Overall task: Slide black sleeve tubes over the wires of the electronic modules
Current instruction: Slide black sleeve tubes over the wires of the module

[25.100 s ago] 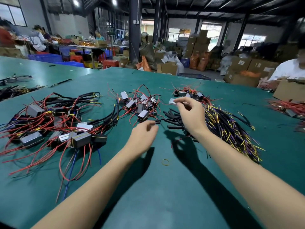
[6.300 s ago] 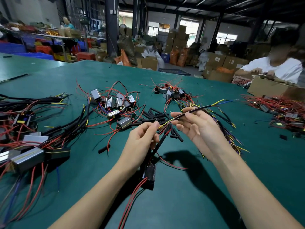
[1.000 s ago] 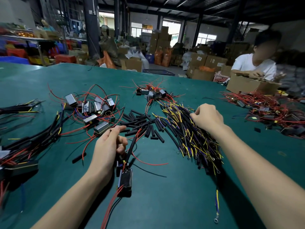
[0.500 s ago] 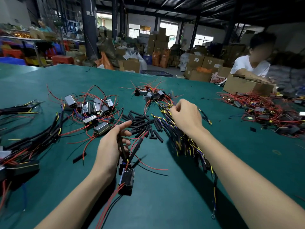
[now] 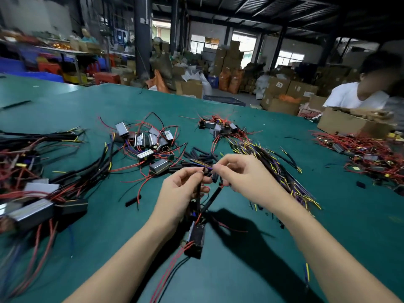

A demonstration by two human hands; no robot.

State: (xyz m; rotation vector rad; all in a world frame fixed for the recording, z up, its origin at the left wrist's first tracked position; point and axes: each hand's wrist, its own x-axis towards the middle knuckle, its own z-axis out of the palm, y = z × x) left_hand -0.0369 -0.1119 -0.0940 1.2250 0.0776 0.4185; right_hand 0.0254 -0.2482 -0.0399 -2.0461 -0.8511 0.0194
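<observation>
— Head view: seen at centre?
— Left hand [image 5: 183,189] pinching a black sleeve [image 5: 198,189] upright between thumb and fingers; right hand [image 5: 242,176] curled, pinching thin yellow and blue wires [image 5: 200,164] at the sleeve's top end. Fingertips of both nearly touching.

— Hanging below?
— Black module [image 5: 196,240], near the left wrist, just above the green table [image 5: 251,270]. Second sleeve [image 5: 211,199] slanting up from it toward the right hand. Red and black leads [image 5: 168,274] trailing nearer, down off the module.

— Loose sleeves where?
— Small heap [image 5: 200,155] just beyond the hands, flat on the table. One stray piece [image 5: 133,201] left of the left hand.

— Other parts?
— Silver modules [image 5: 150,145] tangled in red wire, far left of the hands. Smaller module cluster [image 5: 218,125] farther back. Bundle of yellow-and-purple wires [image 5: 282,171] right of the right hand, partly under the forearm. Sleeved units [image 5: 39,206] piled at the left edge, blurred.

— Anyone else?
— Person in white shirt [image 5: 354,97] far right, behind a cardboard box [image 5: 352,123], beside more red-wired parts [image 5: 369,156].
</observation>
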